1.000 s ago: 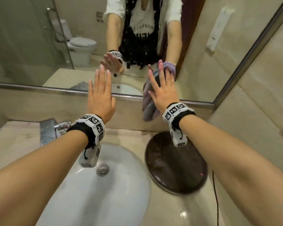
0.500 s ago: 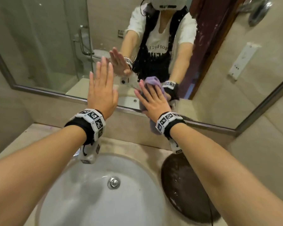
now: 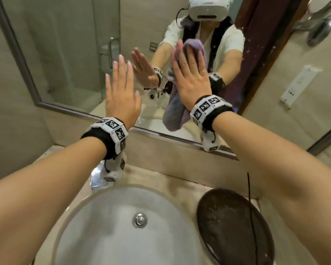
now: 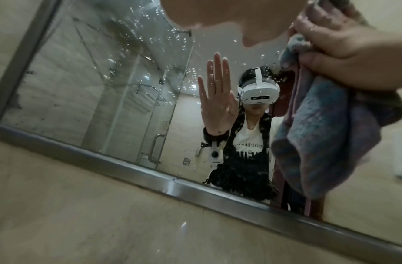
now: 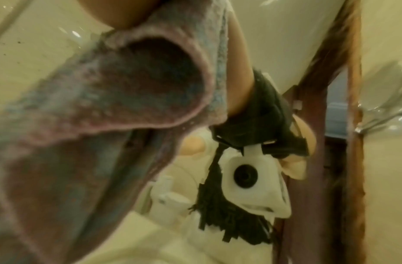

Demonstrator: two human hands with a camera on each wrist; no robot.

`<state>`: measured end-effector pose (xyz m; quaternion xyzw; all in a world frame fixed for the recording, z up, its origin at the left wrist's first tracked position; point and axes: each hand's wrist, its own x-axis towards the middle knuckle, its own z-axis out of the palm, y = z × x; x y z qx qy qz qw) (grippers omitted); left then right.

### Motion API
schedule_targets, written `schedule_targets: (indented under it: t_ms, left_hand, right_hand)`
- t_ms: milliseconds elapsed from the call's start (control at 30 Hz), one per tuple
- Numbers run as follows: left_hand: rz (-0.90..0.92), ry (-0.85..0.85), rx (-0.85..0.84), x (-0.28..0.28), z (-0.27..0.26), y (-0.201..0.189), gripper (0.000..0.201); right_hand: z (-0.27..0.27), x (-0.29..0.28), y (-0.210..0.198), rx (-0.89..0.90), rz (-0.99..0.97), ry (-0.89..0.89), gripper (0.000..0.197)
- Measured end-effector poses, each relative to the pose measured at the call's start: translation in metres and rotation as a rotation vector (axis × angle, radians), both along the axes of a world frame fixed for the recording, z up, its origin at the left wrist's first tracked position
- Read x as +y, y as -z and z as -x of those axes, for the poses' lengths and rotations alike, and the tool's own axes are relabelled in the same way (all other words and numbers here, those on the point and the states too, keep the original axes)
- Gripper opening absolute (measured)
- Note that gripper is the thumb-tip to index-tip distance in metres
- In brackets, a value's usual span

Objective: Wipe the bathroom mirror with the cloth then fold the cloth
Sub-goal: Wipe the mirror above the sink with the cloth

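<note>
The bathroom mirror point(image 3: 69, 54) fills the wall above the counter, its glass point(image 4: 109, 75) speckled with water drops. My right hand point(image 3: 189, 73) lies flat with straight fingers, pressing a purple and blue cloth point(image 3: 174, 111) against the glass; the cloth's loose end hangs below the palm point(image 4: 319, 139) point(image 5: 105, 116). My left hand point(image 3: 120, 88) is raised beside it, fingers straight and together, near the glass and holding nothing. Whether the left palm touches the mirror is unclear.
A white basin point(image 3: 107, 226) with a metal drain sits below my arms. A dark round tray point(image 3: 233, 226) rests on the beige counter at the right. A steel frame point(image 3: 161, 134) edges the mirror's bottom. A chrome tap point(image 3: 97, 178) stands behind the left wrist.
My right hand has slid the cloth up the mirror and a little left. The left hand rose along with it, and the head view tilted upward.
</note>
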<state>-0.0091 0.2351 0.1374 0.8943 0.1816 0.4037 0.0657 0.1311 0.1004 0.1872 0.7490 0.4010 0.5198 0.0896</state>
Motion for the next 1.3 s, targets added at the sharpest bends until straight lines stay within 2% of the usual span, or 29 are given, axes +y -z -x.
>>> schedule_targets:
  t_ms: [67, 133, 200, 300, 367, 433, 567, 667, 733, 867, 933, 1000, 1100, 1167, 1300]
  left_hand:
    - [0.02, -0.012, 0.009, 0.008, 0.006, 0.012, 0.069]
    - [0.031, -0.018, 0.045, 0.015, 0.014, 0.031, 0.069]
    - [0.056, -0.028, 0.081, 0.026, 0.022, 0.053, 0.069]
    - [0.102, -0.06, 0.106, 0.043, 0.034, 0.076, 0.068]
    - [0.128, -0.076, 0.12, 0.053, 0.039, 0.079, 0.068]
    - [0.126, -0.07, 0.109, 0.063, 0.041, 0.071, 0.069]
    - [0.084, -0.059, 0.059, 0.083, 0.045, 0.045, 0.068]
    - [0.084, -0.051, 0.016, 0.099, 0.048, 0.03, 0.067]
    - [0.079, -0.047, 0.008, 0.109, 0.05, 0.03, 0.067]
    - [0.058, -0.042, 0.038, 0.127, 0.061, 0.051, 0.066]
    - [0.069, -0.041, 0.066, 0.137, 0.07, 0.067, 0.065]
    - [0.074, -0.044, 0.09, 0.151, 0.079, 0.08, 0.065]
    - [0.066, -0.043, 0.096, 0.173, 0.09, 0.085, 0.064]
    - [0.063, -0.039, 0.095, 0.186, 0.095, 0.079, 0.064]
    - [0.035, -0.028, 0.038, 0.207, 0.096, 0.046, 0.065]
  right_hand:
    - [0.004, 0.012, 0.034, 0.003, 0.075, -0.091, 0.065]
    - [0.008, 0.019, 0.077, 0.081, 0.28, -0.155, 0.073]
    - [0.011, 0.022, 0.114, 0.123, 0.528, -0.139, 0.068]
    - [0.011, 0.025, 0.134, 0.158, 0.676, -0.125, 0.061]
    - [0.005, 0.028, 0.125, 0.126, 0.644, -0.222, 0.058]
    - [-0.002, 0.037, 0.095, 0.131, 0.471, -0.277, 0.057]
    - [0.015, 0.069, 0.02, 0.107, 0.122, -0.151, 0.058]
    - [0.027, 0.093, 0.01, 0.107, -0.056, -0.025, 0.058]
    - [0.029, 0.109, 0.028, 0.078, 0.015, -0.04, 0.056]
    - [0.037, 0.135, 0.087, 0.076, 0.311, -0.118, 0.059]
    - [0.047, 0.143, 0.126, 0.11, 0.471, -0.126, 0.061]
    - [0.052, 0.144, 0.151, 0.178, 0.52, -0.128, 0.064]
    - [0.05, 0.144, 0.151, 0.259, 0.525, -0.261, 0.057]
    - [0.045, 0.139, 0.14, 0.264, 0.533, -0.341, 0.06]
    - [0.045, 0.133, 0.082, 0.198, 0.337, -0.25, 0.059]
